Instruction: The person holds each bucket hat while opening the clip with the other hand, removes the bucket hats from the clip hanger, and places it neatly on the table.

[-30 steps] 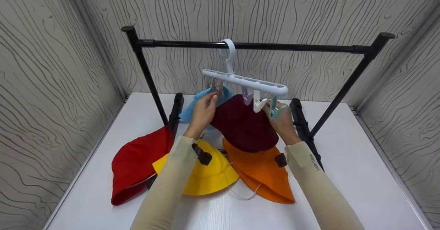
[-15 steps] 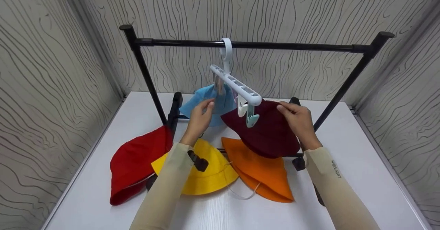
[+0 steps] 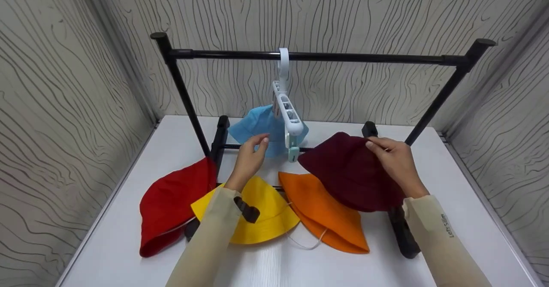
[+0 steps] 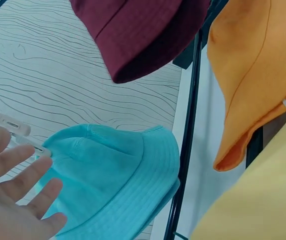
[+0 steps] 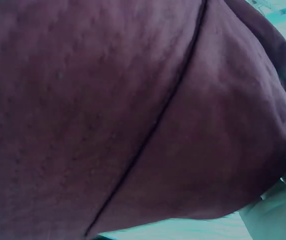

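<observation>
My right hand [image 3: 396, 160] pinches the crown of a maroon bucket hat [image 3: 351, 171], which hangs tilted over the orange hat; its fabric fills most of the right wrist view. My left hand [image 3: 250, 158] holds nothing, its fingers spread loosely in the left wrist view, close to a light blue bucket hat [image 4: 108, 175]. That blue hat hangs from clips of a pale clip hanger [image 3: 286, 107], hooked over the rack's bar. The hanger is turned nearly end-on to the head view, with a mint-green clip [image 3: 293, 149] at its near end.
A red bucket hat [image 3: 176, 201], a yellow one [image 3: 266, 218] and an orange one [image 3: 326, 209] with a white cord lie on the white table [image 3: 463, 218]. The black rack [image 3: 364, 58] stands over them, its feet on the table. Patterned walls [image 3: 343, 12] enclose the back and sides.
My right hand has drawn the maroon hat right and down, away from the hanger. The hanger has swung round toward end-on. My left hand has dropped slightly and come away from the clips.
</observation>
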Demonstrator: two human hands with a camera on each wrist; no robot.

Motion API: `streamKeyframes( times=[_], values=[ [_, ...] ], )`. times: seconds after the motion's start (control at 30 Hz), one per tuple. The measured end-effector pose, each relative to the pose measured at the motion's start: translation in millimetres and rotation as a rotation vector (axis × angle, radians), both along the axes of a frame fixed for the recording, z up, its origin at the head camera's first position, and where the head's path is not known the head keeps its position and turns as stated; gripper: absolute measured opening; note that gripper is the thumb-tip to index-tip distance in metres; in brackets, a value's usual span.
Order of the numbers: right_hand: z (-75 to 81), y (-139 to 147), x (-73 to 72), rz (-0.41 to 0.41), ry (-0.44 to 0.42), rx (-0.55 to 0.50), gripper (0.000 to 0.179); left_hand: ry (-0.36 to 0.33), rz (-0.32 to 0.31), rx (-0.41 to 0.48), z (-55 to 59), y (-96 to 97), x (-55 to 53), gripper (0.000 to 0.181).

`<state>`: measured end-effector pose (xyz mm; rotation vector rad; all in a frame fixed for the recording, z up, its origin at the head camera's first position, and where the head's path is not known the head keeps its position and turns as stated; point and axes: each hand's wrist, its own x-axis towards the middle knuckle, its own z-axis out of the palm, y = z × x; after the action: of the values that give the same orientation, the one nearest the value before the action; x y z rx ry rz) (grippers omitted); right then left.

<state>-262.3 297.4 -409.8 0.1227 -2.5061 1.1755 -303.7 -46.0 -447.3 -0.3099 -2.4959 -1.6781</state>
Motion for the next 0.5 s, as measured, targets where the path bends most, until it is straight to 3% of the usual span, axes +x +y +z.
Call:
streamKeyframes(
  times=[0.17, 0.5],
  values=[
    [-4.5, 11.7, 6.6, -0.006, 0.004, 0.013, 0.027, -0.038, -0.006, 0.005, -3.9, -0.2, 3.2, 0.037],
    [-10.9, 40.5, 21.5, -0.052, -0.087, 0.079, 0.032, -0.085, -0.013, 0.028, -11.0, -3.8, 3.7, 0.038]
  ],
)
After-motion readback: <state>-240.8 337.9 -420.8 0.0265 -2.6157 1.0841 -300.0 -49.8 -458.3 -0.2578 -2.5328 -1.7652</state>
